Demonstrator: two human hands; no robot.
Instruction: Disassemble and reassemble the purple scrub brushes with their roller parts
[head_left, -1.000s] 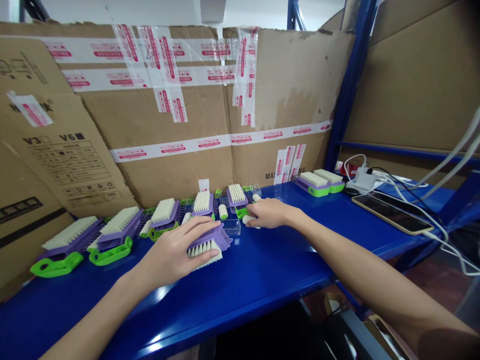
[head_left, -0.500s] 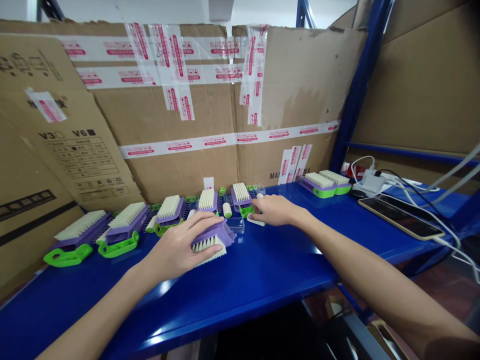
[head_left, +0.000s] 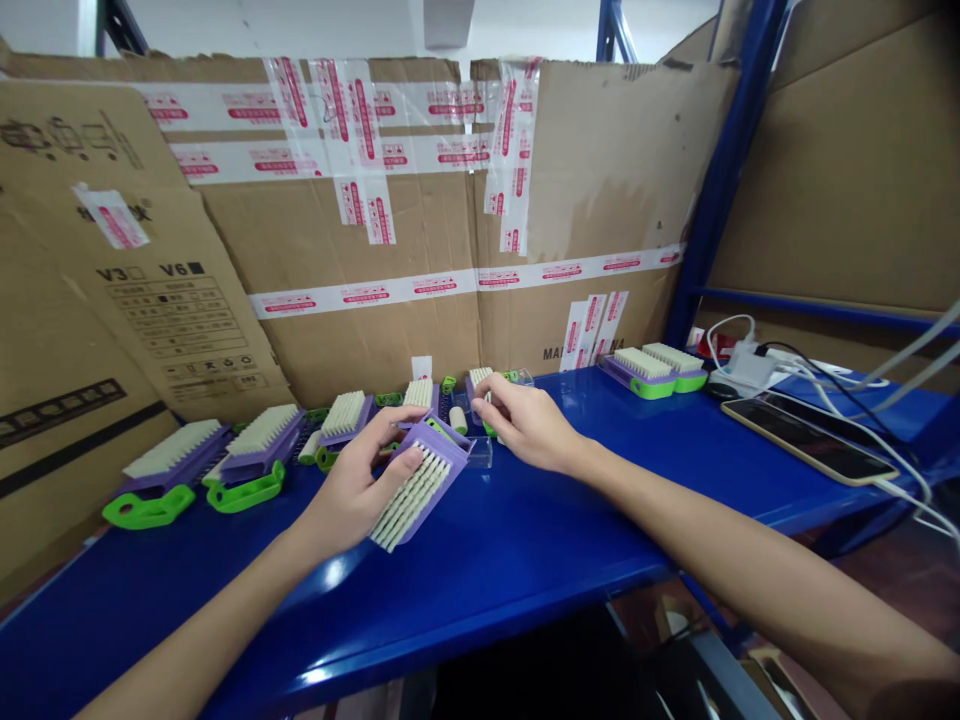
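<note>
While my left hand grips a purple brush, tilted over the blue tabletop with its pale bristles toward my camera, my right hand sits beyond and right of that brush, fingers curled together, and I cannot tell whether they pinch anything. Just past the brush's upper end I see a small white cylinder, and a clear plastic piece lies just right of the brush. More brushes line up left of it, bristles up, and a phone lies well to its right.
</note>
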